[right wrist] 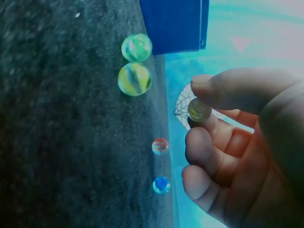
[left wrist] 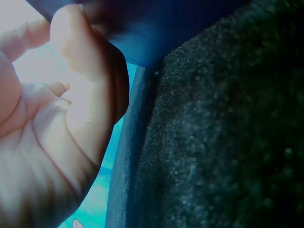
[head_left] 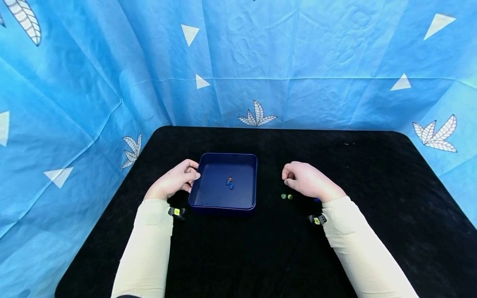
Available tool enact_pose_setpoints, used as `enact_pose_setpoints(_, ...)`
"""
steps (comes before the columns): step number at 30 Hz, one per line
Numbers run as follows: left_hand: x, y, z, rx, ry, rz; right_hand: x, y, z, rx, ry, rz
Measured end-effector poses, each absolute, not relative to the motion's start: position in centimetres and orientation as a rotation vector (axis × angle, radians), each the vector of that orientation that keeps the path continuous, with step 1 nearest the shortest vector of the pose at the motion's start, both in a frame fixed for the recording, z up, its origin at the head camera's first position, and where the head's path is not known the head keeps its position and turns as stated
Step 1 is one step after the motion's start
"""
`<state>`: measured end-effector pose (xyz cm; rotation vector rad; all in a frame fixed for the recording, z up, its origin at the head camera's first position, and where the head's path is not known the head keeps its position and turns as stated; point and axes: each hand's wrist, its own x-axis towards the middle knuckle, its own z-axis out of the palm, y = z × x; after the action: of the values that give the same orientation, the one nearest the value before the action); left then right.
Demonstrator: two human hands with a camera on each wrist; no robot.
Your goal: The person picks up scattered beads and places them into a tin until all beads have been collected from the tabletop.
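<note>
Left of the tray [head_left: 208,188], the left hand [head_left: 175,180] is found at its near wall, fingers bent and thumb at the rim; the grip appears clamped on that edge, though the left wrist view shows the contact only in part. Judgement: light, level pressure there should steady the tray, while lifting that side could set its contents rolling. Within the tray, about mid-floor, lie one orange-brown marble [head_left: 230,179] and two blue marbles [head_left: 231,187], grouped closely. Right of the tray, on the black cloth [head_left: 223,256], two green-yellow marbles [head_left: 287,196] sit side by side. Also right of the tray and well apart from it, the right hand [head_left: 311,180] has thumb and index finger clamped on a small yellowish marble [right wrist: 199,110]; its remaining fingers are curled. Farther right of the tray lies a blue marble [right wrist: 161,185], with a red-streaked marble [right wrist: 160,146] near it, seen in the right wrist view. Judgement: the pinch is best centred on the finger pads with modest force, since smooth round glass may squirt out if squeezed off-centre; carriage above rim height and a low, gentle release would limit bounce and avoid striking neighbouring marbles.
</note>
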<state>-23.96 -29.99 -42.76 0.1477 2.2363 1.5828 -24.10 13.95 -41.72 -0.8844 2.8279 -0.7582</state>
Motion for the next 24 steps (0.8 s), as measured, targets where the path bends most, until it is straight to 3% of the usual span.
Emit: enact_pose_setpoints(24,-24.1,-30.2,-42.9,0.159,2.221,1.591,-23.3,12.6,-40.2,-0.952,2.868,-0.838)
